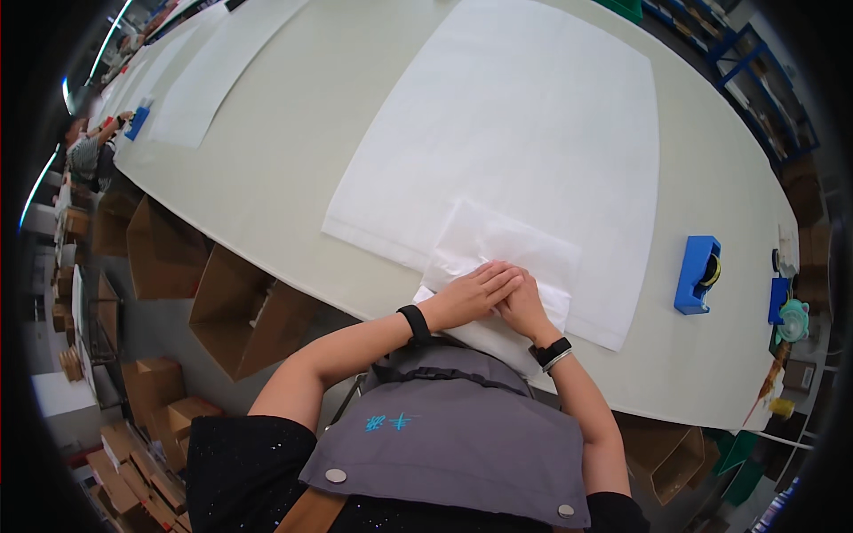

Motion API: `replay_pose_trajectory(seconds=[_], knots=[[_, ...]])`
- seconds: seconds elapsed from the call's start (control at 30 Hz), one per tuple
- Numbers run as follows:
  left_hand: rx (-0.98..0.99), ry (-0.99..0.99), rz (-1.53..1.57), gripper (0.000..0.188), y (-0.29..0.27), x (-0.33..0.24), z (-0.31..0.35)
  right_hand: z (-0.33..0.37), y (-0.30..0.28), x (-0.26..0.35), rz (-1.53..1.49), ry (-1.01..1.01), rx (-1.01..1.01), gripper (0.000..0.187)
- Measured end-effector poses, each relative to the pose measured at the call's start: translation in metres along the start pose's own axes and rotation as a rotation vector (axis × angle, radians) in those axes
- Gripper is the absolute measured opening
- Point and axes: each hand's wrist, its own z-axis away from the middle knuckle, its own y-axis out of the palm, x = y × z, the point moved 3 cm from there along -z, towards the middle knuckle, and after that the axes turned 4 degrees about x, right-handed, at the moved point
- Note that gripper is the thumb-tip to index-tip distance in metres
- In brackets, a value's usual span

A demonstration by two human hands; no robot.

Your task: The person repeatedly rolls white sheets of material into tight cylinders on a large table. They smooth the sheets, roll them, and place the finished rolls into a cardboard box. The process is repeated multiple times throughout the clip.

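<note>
Both my hands meet on a folded white sheet, thin and slightly shiny, at the near edge of the table. My left hand lies flat with its fingers stretched across toward the right one. Beneath and against those fingers, my right hand rests on the same sheet, its fingertips partly covered. Neither hand visibly grips anything. Under the folded sheet spreads a large white sheet, flat, running away from me toward the far side of the table.
On the pale table, a blue tape dispenser stands to the right, with a mint-green object farther right. More white sheets lie at far left, near another person. Open cardboard boxes sit below the left edge.
</note>
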Motion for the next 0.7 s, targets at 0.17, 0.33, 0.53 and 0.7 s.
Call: replay_pose_trajectory(seconds=[0.17,0.33,0.53,0.7], knots=[[-0.032,-0.061,-0.038,0.081,0.01,0.006,0.002,0.009,-0.01,-0.008,-0.295,0.081,0.003,0.063],[0.021,-0.099,0.086,0.086,0.009,0.008,0.007,0.039,-0.05,-0.032,-0.387,0.355,-0.264,0.045],[0.027,-0.108,0.118,0.086,0.013,0.011,0.005,0.098,-0.074,-0.055,-0.186,0.314,-0.295,0.049],[0.02,-0.117,0.075,0.087,0.017,0.014,0.005,0.103,-0.057,-0.038,0.033,0.226,-0.17,0.058]])
